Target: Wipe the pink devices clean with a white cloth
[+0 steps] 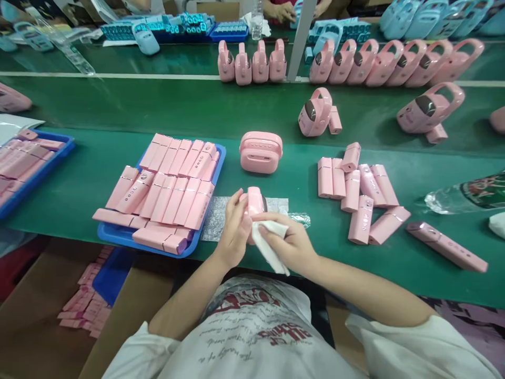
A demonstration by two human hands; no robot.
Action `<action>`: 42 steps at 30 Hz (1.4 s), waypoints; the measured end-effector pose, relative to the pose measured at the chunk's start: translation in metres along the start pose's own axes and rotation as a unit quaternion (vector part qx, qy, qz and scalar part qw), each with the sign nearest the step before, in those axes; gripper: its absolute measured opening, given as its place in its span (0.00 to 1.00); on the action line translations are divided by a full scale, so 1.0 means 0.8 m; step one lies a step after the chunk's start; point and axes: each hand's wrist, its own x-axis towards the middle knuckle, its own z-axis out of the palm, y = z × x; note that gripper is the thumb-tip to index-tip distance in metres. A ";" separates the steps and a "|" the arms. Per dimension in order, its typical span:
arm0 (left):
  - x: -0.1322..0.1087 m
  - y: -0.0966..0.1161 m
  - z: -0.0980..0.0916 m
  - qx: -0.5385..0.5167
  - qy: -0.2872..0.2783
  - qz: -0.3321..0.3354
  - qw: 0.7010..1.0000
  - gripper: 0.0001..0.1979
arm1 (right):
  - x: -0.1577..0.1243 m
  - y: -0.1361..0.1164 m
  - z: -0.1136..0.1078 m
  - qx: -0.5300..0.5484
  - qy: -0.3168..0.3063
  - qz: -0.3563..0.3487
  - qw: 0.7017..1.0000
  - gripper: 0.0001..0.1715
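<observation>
My left hand is wrapped round the side of a pink device with a carrying handle, perhaps a small speaker, held just above the bench in front of my body. Pinched in my right hand is a folded white cloth, which hangs down below the fingers. The right fingertips and the cloth touch the device's near side. Both hands cover most of its lower part. Under the hands lies a grey, speckled sheet. Another pink device of the same kind rests just beyond them.
To the left, a blue tray is heaped with pink stick-shaped units. More pink sticks lie loose on the right, near a plastic bottle. Pink handled devices line the back ledge. Across it, another person's hands hold something blue.
</observation>
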 end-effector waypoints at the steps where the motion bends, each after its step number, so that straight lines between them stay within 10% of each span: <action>1: 0.002 0.000 0.000 -0.004 0.006 0.010 1.000 0.31 | -0.001 0.003 -0.001 -0.021 -0.042 -0.062 0.997 0.15; 5: 0.008 0.001 -0.004 -0.014 0.008 0.010 1.000 0.32 | 0.007 0.008 -0.038 -0.164 -0.098 -0.161 0.968 0.23; 13: 0.014 -0.005 -0.007 -0.137 -0.009 -0.013 0.990 0.24 | 0.063 0.082 -0.094 -0.283 0.178 0.068 0.940 0.21; 21: 0.029 -0.015 -0.009 -0.273 -0.052 -0.092 0.956 0.28 | 0.038 0.073 -0.035 -0.131 0.034 -0.007 0.991 0.22; 29: 0.027 -0.019 -0.011 -0.221 -0.041 -0.073 0.972 0.28 | 0.019 0.074 -0.034 -0.112 -0.122 -0.212 0.963 0.24; 36: 0.029 -0.006 -0.014 -0.172 -0.115 -0.004 0.978 0.25 | 0.030 0.086 -0.057 -0.045 0.118 0.071 0.989 0.26; 42: 0.033 0.010 -0.011 -0.140 -0.200 0.032 0.969 0.22 | 0.029 0.079 -0.056 0.024 0.036 0.104 0.994 0.28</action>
